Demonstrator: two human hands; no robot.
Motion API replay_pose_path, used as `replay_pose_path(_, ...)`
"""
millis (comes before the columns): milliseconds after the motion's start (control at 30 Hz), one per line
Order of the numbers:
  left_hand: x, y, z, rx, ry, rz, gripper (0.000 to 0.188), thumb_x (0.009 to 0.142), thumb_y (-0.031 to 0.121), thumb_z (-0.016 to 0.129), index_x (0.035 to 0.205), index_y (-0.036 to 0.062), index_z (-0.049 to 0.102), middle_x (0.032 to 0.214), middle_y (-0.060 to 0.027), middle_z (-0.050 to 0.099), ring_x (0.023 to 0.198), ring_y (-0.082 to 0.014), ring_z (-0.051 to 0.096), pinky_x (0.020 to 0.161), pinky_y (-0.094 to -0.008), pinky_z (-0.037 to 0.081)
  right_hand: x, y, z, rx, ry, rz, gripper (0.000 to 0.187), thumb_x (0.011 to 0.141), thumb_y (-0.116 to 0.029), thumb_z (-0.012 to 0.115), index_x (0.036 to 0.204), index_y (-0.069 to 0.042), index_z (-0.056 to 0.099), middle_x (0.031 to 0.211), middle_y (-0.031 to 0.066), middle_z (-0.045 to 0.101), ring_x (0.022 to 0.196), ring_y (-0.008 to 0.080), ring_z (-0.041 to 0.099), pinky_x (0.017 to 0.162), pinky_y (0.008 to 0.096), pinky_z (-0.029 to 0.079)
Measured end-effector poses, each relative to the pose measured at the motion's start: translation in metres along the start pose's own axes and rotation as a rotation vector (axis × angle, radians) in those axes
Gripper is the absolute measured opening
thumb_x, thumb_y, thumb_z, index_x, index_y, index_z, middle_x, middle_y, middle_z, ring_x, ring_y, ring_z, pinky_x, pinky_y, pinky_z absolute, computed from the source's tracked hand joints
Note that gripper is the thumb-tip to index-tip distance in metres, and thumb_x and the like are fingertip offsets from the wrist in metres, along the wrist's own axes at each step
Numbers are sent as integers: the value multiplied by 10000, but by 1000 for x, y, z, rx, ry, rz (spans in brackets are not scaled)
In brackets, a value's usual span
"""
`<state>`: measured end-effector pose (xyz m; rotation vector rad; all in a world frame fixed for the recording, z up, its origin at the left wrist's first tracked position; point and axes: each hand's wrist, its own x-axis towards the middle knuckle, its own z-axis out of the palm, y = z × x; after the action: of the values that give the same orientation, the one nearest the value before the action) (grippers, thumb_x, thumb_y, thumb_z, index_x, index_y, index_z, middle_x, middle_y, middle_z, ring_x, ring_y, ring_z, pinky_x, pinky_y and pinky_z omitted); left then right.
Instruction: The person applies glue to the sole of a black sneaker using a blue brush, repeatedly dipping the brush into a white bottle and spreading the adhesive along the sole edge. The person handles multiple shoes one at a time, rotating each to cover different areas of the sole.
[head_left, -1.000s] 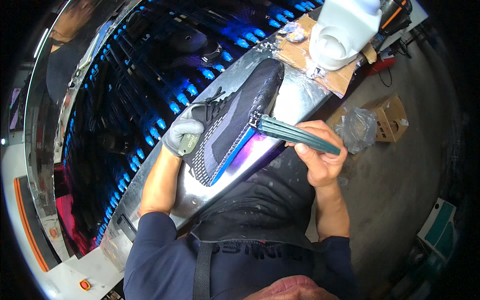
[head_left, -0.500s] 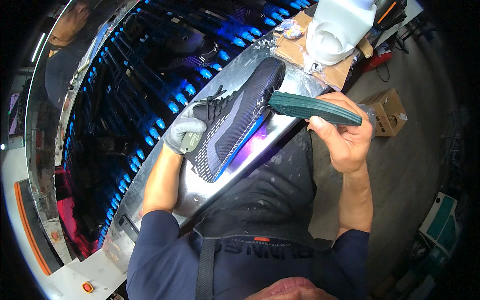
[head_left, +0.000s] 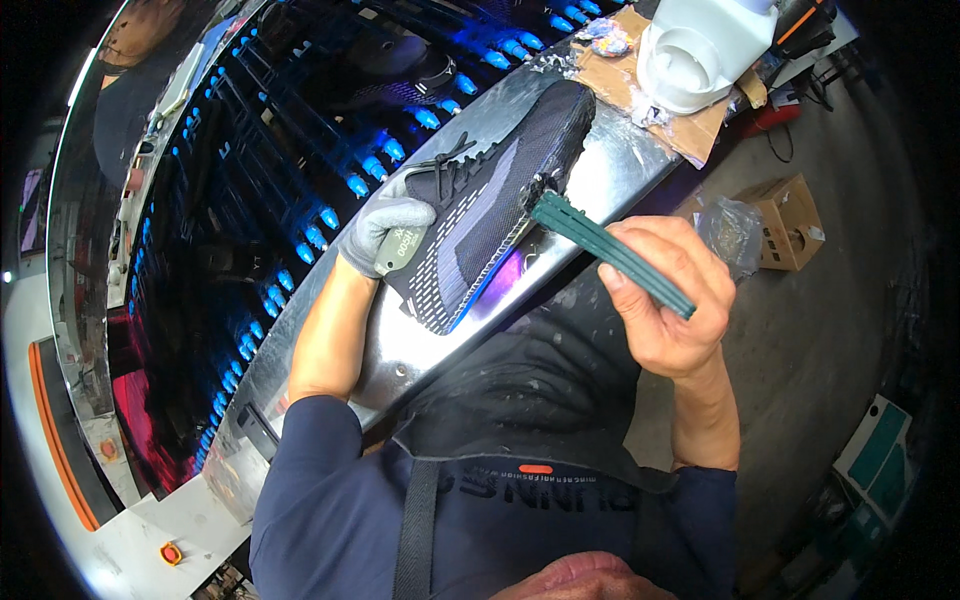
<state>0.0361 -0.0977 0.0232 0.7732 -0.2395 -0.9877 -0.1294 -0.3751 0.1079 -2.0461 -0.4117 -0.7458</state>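
A green-handled brush (head_left: 622, 257) has shifted heelward along the edge of a dark shoe (head_left: 495, 205) in the past half second, its handle now slanting more steeply. A bare right hand (head_left: 680, 298) grips the brush; a grey-gloved left hand (head_left: 388, 222) grasps the shoe by its ankle opening over a metal bench (head_left: 395, 345), beside a printed grey-green tag (head_left: 400, 254). Dark lettering crosses the navy shirt (head_left: 330, 490).

1. White glare washes out the metal ledge (head_left: 605, 175) just right of the shoe (head_left: 497, 205); a violet sheen lies along the shoe's lower side.
2. Left of the shoe, the machine interior (head_left: 240, 170) sinks into darkness, broken by vivid blue tips (head_left: 394, 149).
3. Right of the shoe, the floor (head_left: 790, 370) is dimmer.
4. Far from the shoe, straight edges bow and corners go black.
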Motion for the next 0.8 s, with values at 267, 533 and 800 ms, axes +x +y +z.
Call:
replay_pose_path(267,3,2,5,16,-25,13,677,851,0,624,1485,-136,431,1405,-307,592,1236,-353,668,1107,-435,518,-3,-19,20,-165,-44,-86,304,718,51,779,1009,77,694,916,192,702,763,312,722,646,354,586)
replay_pose_path(533,11,1,18,-3,-82,34,665,861,-6,617,1488,-130,433,1419,-297,586,1259,-349,653,1117,-437,509,-5,-30,27,-173,-157,-157,315,699,7,725,998,98,688,899,185,691,721,308,705,600,358,579)
replay_pose_path(800,8,4,17,85,-10,-25,751,832,97,684,1509,-102,429,1432,-272,590,1253,-331,656,1133,-431,493,0,-34,17,-152,-345,-257,393,636,-71,709,995,87,700,908,172,696,713,294,696,595,351,569)
